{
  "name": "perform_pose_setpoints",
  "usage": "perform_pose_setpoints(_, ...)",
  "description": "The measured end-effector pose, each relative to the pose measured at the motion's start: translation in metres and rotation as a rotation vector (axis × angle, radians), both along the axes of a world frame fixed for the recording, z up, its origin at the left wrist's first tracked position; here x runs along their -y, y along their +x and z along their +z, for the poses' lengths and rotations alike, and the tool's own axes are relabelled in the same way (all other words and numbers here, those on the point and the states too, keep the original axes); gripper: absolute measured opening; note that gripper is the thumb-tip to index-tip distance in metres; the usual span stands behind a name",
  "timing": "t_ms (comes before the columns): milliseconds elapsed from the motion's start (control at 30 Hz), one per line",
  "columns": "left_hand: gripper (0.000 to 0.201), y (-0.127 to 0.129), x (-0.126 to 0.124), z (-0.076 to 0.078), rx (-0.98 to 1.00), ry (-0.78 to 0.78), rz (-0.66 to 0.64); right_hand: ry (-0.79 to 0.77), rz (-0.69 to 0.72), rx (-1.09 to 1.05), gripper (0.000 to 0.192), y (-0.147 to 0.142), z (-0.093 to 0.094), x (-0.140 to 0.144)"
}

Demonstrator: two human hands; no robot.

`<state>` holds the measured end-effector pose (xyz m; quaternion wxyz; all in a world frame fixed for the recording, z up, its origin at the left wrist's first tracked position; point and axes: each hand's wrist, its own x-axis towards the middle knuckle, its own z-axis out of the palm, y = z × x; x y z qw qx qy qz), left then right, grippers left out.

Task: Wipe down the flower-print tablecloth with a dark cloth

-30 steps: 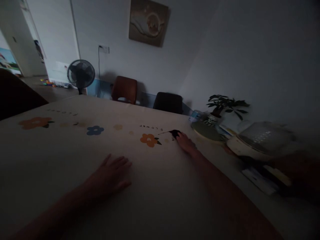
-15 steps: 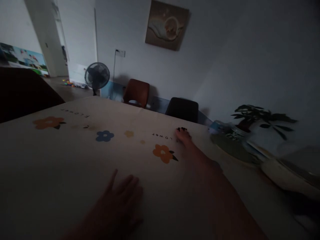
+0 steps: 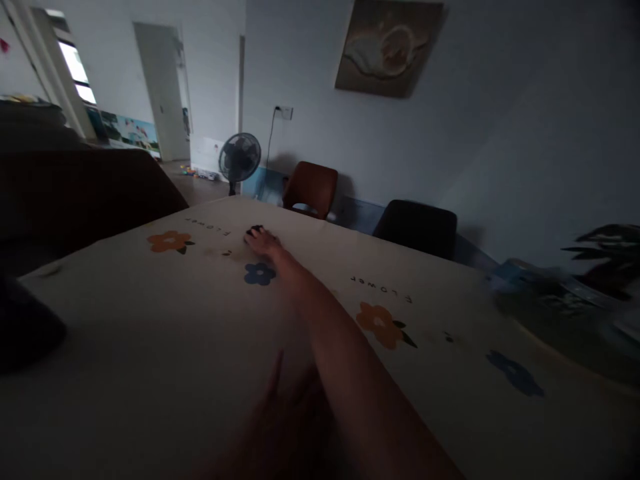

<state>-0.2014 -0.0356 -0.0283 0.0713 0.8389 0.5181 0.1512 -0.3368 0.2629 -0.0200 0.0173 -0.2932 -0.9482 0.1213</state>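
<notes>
My right hand (image 3: 263, 243) reaches far out over the flower-print tablecloth (image 3: 165, 320), beyond the blue flower. Its fingers are closed over a small dark object (image 3: 257, 228), mostly covered by the hand and pressed against the cloth; its kind cannot be made out. Low in the picture, my left hand (image 3: 285, 420) is dim and blurred, lying on or just over the tablecloth. One finger of it stretches out, and it appears to hold nothing. The right forearm crosses over and hides part of it.
A dark object (image 3: 25, 327) stands at the table's left edge. On the right are a green round mat (image 3: 530, 313) and a potted plant (image 3: 605, 257). Brown (image 3: 311, 187) and black chairs (image 3: 417, 227) line the far side, with a fan (image 3: 240, 159) behind.
My right hand has swept left across the tablecloth with the dark object, from beside the nearer lettering to near the farther one. The view has turned left.
</notes>
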Motion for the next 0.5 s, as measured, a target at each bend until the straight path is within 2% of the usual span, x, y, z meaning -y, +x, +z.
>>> perform_pose_setpoints(100, 0.059, 0.002, 0.004, 0.002, -0.040, 0.052, 0.032, -0.021, 0.130, -0.020, 0.055, -0.044, -0.001, 0.041)
perform_pose_setpoints(200, 0.058, 0.003, 0.007, 0.004, -0.050, 0.153, 0.071, -0.037, 0.255, -0.030, 0.061, -0.056, -0.002, 0.074)
perform_pose_setpoints(367, 0.052, -0.001, -0.003, 0.002, 0.021, 0.210, 0.044, -0.040, 0.438, -0.071, 0.056, -0.022, -0.002, 0.111)
perform_pose_setpoints(433, 0.045, -0.004, -0.010, -0.003, 0.097, 0.273, 0.040, -0.039, 0.501, -0.087, 0.055, -0.001, -0.002, 0.124)
perform_pose_setpoints(500, 0.032, -0.006, -0.013, -0.006, 0.184, 0.356, -0.023, -0.039, 0.550, -0.087, 0.054, 0.022, -0.001, 0.138)
